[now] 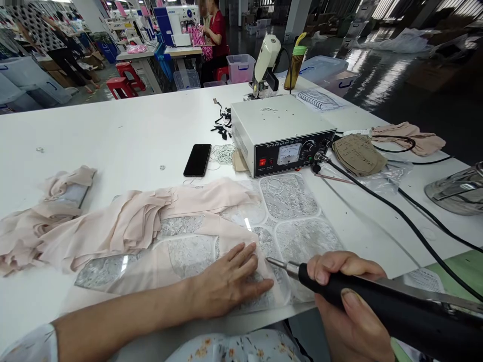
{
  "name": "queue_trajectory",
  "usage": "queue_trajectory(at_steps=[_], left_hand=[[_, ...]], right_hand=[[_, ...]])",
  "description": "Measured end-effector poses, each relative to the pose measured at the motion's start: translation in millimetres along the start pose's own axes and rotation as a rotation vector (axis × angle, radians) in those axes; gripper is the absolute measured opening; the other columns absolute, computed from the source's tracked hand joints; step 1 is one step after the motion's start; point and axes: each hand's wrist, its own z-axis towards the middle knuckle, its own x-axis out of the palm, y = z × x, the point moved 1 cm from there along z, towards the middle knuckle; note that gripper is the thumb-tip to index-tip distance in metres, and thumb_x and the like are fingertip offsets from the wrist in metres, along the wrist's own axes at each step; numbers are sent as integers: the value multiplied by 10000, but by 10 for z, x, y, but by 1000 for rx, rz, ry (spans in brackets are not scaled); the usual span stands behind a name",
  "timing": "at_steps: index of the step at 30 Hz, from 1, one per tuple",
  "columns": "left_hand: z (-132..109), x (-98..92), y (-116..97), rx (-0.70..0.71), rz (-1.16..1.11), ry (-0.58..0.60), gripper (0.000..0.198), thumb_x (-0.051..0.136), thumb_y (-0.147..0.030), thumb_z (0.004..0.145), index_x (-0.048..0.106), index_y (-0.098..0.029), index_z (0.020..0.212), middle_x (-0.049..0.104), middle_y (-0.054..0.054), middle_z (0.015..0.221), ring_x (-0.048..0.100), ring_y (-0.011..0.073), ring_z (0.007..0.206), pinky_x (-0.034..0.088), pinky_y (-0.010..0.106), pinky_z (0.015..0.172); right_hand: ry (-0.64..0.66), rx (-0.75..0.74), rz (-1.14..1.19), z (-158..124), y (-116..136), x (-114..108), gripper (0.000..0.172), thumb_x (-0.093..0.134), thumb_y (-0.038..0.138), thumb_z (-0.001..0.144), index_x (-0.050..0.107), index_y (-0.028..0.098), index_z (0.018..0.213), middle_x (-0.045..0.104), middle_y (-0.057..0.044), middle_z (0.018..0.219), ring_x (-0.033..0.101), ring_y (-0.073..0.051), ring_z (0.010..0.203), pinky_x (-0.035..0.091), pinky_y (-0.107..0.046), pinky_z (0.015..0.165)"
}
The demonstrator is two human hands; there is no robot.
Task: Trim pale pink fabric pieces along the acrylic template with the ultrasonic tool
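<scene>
Black handheld tool (411, 314), one: lies within your right hand (352, 301), its metal tip (279, 263) pointing left, just beside the fingers of your left hand. Pale beige strip (226, 231), one: lies beneath your left hand (230, 284), its edge near that tip; contact between tip and cloth cannot be told.

Right grip: your fingers and thumb are wrapped closed around the tool's barrel. Left grip: your palm is down, fingers extended and slightly apart, pressed on the strip and clasping nothing.

Marble-patterned sheet (298, 196), one: on the white table (124, 136), under the strip. Beige cloth pile (121, 226), one: to the left, its layers overlapping, too many to count. Glass jar (456, 191), one: at your far right. Phone (197, 160), one: screen dark, beyond the pile. Pale cord coil (223, 154), one: just beside the phone. Control box (283, 130), one: beyond the sheet, with one red switch and one dial meter. Brown bundle (358, 155), one: to the box's right. Bottle (295, 70), one: green-lidded, behind the box. Seated co-worker (218, 32), one: in red, well apart.
</scene>
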Motion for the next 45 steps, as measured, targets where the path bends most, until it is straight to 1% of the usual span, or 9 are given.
queue_trajectory(at_steps=[3,6,11,13,17,20,28,34,45], left_hand=[[-11,10,3,-35,1,-2,392,489,-179,951,492,-203,1343,510,178,1302,384,352,1352,406,508,1051],[-4,-58,35,-33,-23,6,339,465,-234,983,520,-192,1314,483,174,1385,426,313,1335,411,479,1060],[71,-257,284,-95,-50,12,418,403,-33,935,503,-144,1324,532,121,1369,463,222,1311,448,401,1041],[111,-280,414,-90,15,34,424,426,-25,917,523,-161,1307,532,115,1367,492,226,1278,461,403,1010],[145,-235,580,-130,152,32,278,463,-103,949,611,-152,1180,634,105,1104,625,197,956,509,324,821],[124,-207,574,-167,189,20,228,440,-150,975,635,-137,1093,614,84,954,594,168,792,489,285,724],[120,-174,418,-72,214,64,398,438,-50,912,533,-223,1257,557,66,984,531,172,810,437,277,720],[114,-140,437,-47,203,95,470,479,-26,861,498,-240,1278,531,61,977,500,174,789,412,282,711],[110,-132,453,-34,203,93,507,494,-32,851,460,-240,1312,508,65,989,490,184,782,393,305,699]], right_hand=[[-9,10,-29,-103,44,-64,38,561,227,838,538,212,865,480,-10,761,498,-131,609,505,-322,524],[-32,5,-43,-182,86,-110,44,562,244,833,531,219,850,475,-12,737,495,-144,614,503,-331,527],[-15,-8,-39,-214,103,-159,52,572,228,824,530,214,851,509,-10,735,523,-139,615,510,-330,554],[-29,-16,-26,-201,87,-180,60,576,228,819,543,207,864,526,-11,750,532,-133,608,512,-328,553],[-45,-49,-24,-179,72,-214,97,583,227,807,566,203,900,554,-16,780,545,-131,604,511,-333,547],[-67,-70,-7,-189,87,-212,106,574,209,802,566,201,907,553,-17,797,549,-130,620,511,-337,572],[-86,-131,64,-111,-64,-103,140,586,204,800,552,213,936,547,-13,841,545,-122,631,503,-334,603],[-50,-92,44,-89,-162,-55,124,594,221,815,553,221,931,538,-12,855,541,-121,645,517,-343,619],[-13,-110,13,-36,-219,-6,153,578,208,820,544,223,968,530,-11,862,543,-124,644,515,-342,615]])
